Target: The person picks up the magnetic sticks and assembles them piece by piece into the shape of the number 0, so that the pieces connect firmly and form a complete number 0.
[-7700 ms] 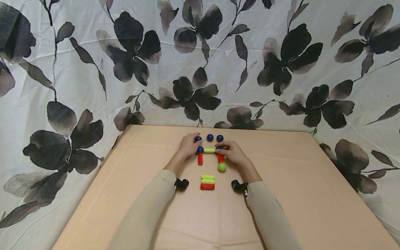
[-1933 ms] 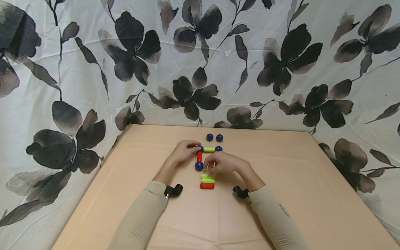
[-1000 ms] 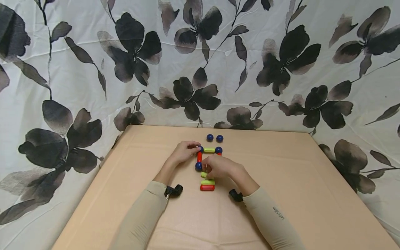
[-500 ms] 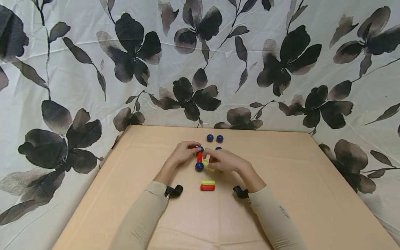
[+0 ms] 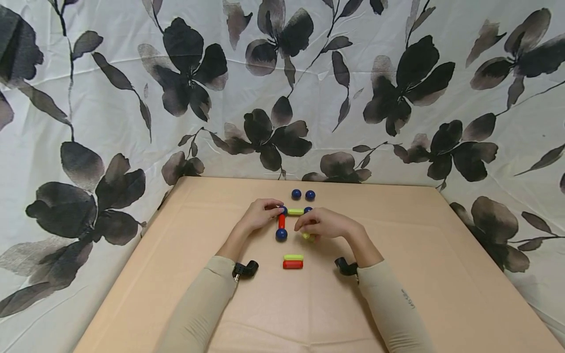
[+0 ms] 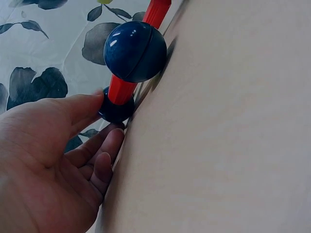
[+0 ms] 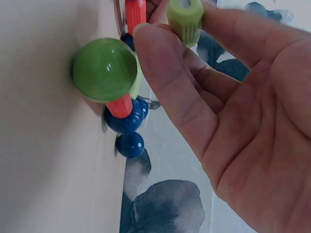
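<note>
My left hand pinches a blue ball at the far left corner of a ball-and-rod frame. From it a red rod runs toward me to another blue ball. A yellow-green rod joins the held ball to a blue ball on the right. My right hand holds a loose yellow-green rod between thumb and fingers, above the frame's right side. Below it, in the right wrist view, a green ball sits on a red rod.
Two loose blue balls, one left and one right, lie beyond the frame. Nearer me, a yellow-green rod lies against a red rod. A flowered cloth hangs behind the table.
My right hand has picked up the yellow-green rod from the near pile, lifted it toward the frame and shifted right. Earlier, a blue ball joined the left red rod's near end. My left hand stays.
</note>
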Tool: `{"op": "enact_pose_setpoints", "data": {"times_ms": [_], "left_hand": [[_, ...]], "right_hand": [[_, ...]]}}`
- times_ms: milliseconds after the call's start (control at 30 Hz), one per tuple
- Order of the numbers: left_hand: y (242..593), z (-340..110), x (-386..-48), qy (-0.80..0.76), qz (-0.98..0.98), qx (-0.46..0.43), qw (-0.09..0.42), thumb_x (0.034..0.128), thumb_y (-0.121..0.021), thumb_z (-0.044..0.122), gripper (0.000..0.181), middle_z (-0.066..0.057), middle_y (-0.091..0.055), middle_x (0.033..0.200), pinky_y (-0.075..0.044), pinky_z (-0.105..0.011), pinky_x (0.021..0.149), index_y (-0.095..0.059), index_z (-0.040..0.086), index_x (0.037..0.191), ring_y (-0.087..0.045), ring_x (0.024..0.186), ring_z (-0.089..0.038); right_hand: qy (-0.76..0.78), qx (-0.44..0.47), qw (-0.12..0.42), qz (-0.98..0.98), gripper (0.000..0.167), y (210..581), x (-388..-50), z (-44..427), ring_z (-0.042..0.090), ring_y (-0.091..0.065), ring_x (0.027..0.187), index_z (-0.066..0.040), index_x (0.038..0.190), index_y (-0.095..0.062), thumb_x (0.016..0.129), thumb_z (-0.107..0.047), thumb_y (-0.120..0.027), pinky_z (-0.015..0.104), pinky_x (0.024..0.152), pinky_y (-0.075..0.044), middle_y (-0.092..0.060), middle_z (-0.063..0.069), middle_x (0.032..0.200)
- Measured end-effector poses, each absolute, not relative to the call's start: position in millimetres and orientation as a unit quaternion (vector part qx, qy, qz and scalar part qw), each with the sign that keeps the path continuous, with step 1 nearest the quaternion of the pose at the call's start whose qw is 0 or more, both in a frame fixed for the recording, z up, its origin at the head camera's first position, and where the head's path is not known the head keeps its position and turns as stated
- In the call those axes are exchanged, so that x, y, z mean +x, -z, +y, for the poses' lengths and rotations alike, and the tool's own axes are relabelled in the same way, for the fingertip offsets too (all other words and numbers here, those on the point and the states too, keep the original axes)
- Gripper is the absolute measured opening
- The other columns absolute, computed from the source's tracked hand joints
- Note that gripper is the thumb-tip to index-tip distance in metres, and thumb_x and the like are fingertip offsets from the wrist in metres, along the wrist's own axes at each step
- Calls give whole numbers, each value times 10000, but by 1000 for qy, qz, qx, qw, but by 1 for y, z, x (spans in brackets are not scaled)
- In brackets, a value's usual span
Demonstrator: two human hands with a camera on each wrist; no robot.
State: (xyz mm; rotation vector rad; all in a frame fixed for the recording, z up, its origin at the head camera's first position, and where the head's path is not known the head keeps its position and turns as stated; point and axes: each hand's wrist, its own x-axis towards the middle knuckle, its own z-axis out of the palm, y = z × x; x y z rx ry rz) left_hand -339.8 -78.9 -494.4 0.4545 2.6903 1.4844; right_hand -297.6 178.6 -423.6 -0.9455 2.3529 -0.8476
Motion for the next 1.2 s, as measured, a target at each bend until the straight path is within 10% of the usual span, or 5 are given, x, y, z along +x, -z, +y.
{"op": "enact_pose_setpoints", "data": {"times_ms": [600, 1200], "left_hand": [[495, -83, -334, -478, 866, 147, 20, 998, -719, 288, 294, -29, -752, 1174, -485, -363, 941, -757, 151, 1255, -622, 1060, -211], [495, -84, -332, -476, 865, 155, 20, 1003, -714, 283, 314, -34, -754, 1175, -486, -373, 954, -748, 120, 1269, -627, 1061, -213]], "right_hand": [[333, -252, 360, 834, 213, 428, -284, 191, 155, -558, 565, -124, 1102, -825, 890, -133, -826, 250, 554, -532, -632, 20, 660], [340, -243, 381, 825, 165, 440, -285, 193, 179, -708, 569, -100, 1025, -828, 868, -148, -852, 326, 575, -601, -767, 117, 767]]}}
